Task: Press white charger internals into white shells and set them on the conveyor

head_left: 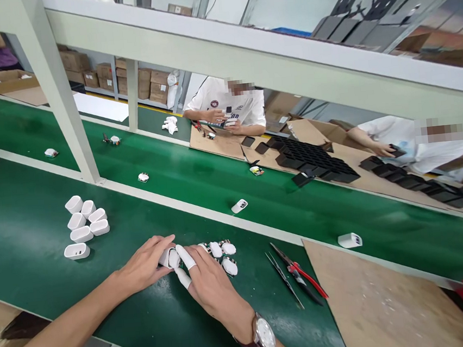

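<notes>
My left hand and my right hand meet on the green mat, both pinched on one small white charger shell. White finger cots cover my right fingertips, and a watch sits on that wrist. Just right of my hands lies a small pile of white plug parts with metal pins. A cluster of several white charger shells stands to the left of my left hand.
Tweezers and red-handled cutters lie right of my hands, beside a brown board. The green conveyor belt carries scattered chargers. Two people work opposite among black trays. A white frame post rises at left.
</notes>
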A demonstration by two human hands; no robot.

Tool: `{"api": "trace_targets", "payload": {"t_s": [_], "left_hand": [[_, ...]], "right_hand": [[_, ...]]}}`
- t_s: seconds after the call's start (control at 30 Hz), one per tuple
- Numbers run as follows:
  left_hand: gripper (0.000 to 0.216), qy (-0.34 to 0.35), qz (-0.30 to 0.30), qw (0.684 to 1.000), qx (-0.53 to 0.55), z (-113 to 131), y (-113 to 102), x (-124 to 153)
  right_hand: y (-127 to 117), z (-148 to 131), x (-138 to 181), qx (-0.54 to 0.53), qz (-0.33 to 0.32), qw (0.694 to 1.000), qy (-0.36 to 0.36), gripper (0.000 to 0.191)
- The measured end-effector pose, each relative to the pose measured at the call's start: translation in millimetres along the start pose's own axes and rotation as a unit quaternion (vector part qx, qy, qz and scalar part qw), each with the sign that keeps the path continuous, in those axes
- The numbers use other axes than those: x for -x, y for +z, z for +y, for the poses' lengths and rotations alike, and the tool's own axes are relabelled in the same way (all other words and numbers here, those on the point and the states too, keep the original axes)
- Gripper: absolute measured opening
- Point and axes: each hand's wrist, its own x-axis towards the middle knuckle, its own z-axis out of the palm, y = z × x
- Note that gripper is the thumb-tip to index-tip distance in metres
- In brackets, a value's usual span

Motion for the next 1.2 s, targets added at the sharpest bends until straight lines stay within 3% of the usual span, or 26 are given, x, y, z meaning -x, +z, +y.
{"api": "trace_targets", "payload": {"t_s": [0.37, 0.6, 0.93, 1.03, 1.1, 1.2], "left_hand": [[0.080, -0.013, -0.002, 1.000, -0.024, -3.2, 0.8, 0.3], [0.075, -0.024, -0.018, 0.999, -0.022, 1.3, -0.5, -0.3], [0.090, -0.100, -0.064, 0.989, 0.086, -6.4, 6.5, 4.7], [0.090, -0.108, -0.073, 0.987, 0.099, -5.7, 5.4, 3.8], [0.084, -0.113, -0.068, 0.985, 0.111, -3.7, 2.8, 2.9], [0.055, -0.104, -0.051, 0.988, 0.105, -0.3, -2.1, 1.6]], "right_hand": [[-10.3, -4.3, -6.1, 0.017, -0.054, 0.998, 0.009, 0.044], [-0.7, -4.9, -4.3, 0.036, -0.071, 0.997, 0.004, 0.036], [21.9, 0.0, 1.0, -0.049, 0.005, 0.998, 0.032, 0.019], [27.9, 2.3, 3.3, -0.091, 0.008, 0.995, 0.049, 0.023], [30.2, 3.0, 2.8, -0.108, 0.001, 0.993, 0.052, 0.028], [32.9, 3.3, 1.8, -0.114, -0.014, 0.992, 0.047, 0.026]]}}
